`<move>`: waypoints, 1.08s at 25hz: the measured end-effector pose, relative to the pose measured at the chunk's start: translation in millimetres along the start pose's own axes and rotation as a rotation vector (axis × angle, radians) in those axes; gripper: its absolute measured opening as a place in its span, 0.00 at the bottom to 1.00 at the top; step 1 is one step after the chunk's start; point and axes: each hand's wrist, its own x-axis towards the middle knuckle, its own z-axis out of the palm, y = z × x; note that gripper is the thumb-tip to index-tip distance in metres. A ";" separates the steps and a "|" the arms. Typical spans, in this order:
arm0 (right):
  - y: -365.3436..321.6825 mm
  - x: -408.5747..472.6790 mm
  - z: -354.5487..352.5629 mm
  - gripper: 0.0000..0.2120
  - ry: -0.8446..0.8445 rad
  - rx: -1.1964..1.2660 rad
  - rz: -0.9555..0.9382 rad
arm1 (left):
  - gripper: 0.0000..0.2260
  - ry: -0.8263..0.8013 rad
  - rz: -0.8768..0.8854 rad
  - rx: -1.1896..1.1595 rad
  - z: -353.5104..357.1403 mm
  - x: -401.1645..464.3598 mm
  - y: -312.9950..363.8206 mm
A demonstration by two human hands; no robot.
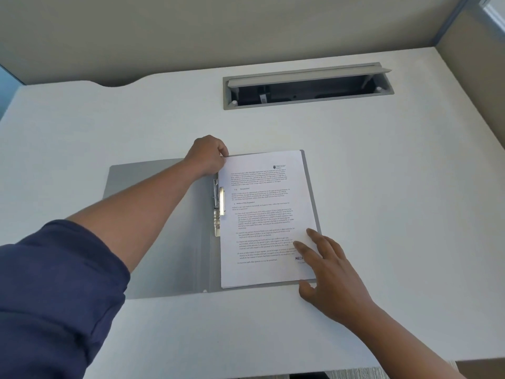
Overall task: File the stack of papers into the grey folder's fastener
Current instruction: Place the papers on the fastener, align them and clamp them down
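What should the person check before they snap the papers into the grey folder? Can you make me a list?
1. Grey folder lying open and flat on the desk: ok.
2. Stack of papers resting on the folder's right half, inside its edges: ok.
3. Papers' left edge lined up along the metal fastener: ok.
4. Left hand pinching the top left corner of the papers: ok.
5. Right hand pressing flat on the lower right corner to steady the stack: ok.
6. Papers actually locked under the fastener: cannot tell.
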 end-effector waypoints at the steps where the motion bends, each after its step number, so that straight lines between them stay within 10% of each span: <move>1: 0.2 0.3 0.4 0.35 0.005 0.014 0.008 | 0.07 0.005 -0.003 0.000 0.0 0.0 0.8; 27: 3.6 0.1 11.4 0.26 0.081 0.082 -0.026 | 0.08 -0.059 -0.070 -0.047 1.2 -1.3 4.7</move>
